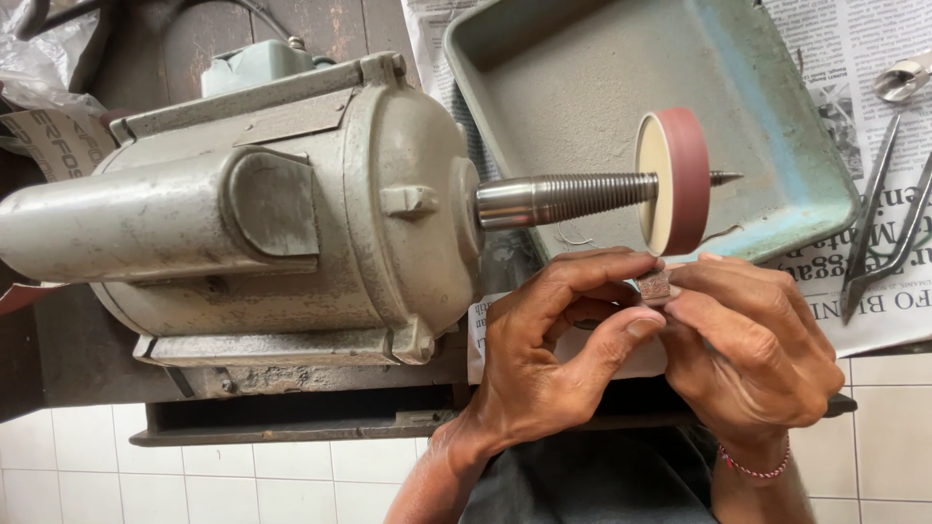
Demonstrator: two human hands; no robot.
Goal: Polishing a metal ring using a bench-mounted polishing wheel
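Both hands sit closest to my view, low in the frame: left hand [558, 340] and right hand [748, 349] are pinched together around a small brownish workpiece [655, 284], fingertips closed on it from either side. I see it held just under the red-rimmed sanding wheel [675, 180], near the lower rim; whether it actually touches the wheel I cannot tell. I judge the grinding to be under way or about to start, with no finished surface I can confirm. That wheel rides on a tapered threaded spindle [573, 197] coming out of the grey motor [243, 213], above a worn metal tray [582, 78] whose near edge lies just beyond the hands. Tongs [888, 223] rest on newspaper [879, 296] at the right edge. Most of the workpiece is hidden by fingers, so its shape is unclear. Spin of the wheel cannot be read, and the tongs are cut off.
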